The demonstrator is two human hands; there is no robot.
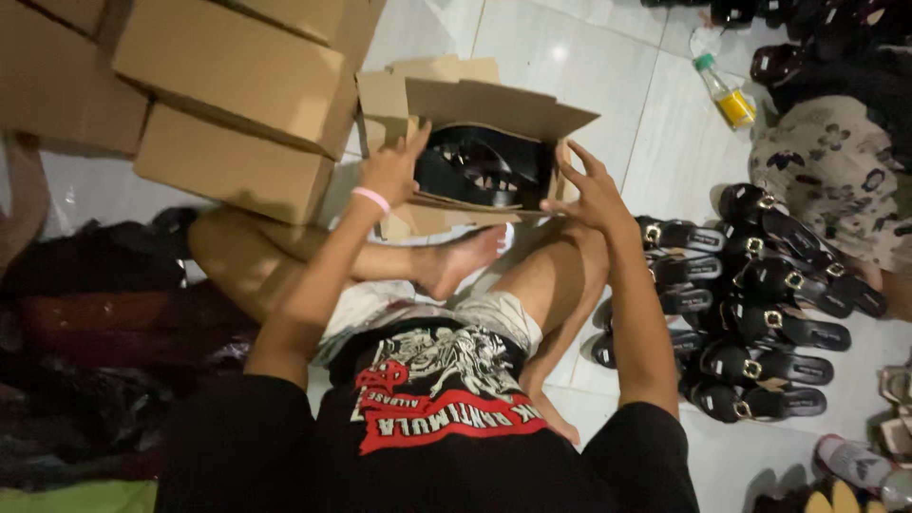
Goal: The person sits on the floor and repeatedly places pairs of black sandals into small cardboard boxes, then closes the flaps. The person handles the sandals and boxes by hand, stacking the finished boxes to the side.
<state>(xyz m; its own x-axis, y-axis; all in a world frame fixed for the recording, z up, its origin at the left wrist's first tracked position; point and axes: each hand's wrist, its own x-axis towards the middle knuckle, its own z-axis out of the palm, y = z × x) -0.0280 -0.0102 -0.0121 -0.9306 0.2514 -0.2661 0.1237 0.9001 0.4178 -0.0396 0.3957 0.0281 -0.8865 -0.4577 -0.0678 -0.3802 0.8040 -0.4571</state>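
Stacked boxes [228, 85]: brown cardboard, upper left.
Open box [475, 104]: on the floor before the person's knees, black sandals [480, 166] inside.
Sandal rows [760, 304]: right, on tiles.
Left hand [389, 171]: grips the box's left flap.
Right hand [589, 190]: fingers spread, touching the box's right edge.
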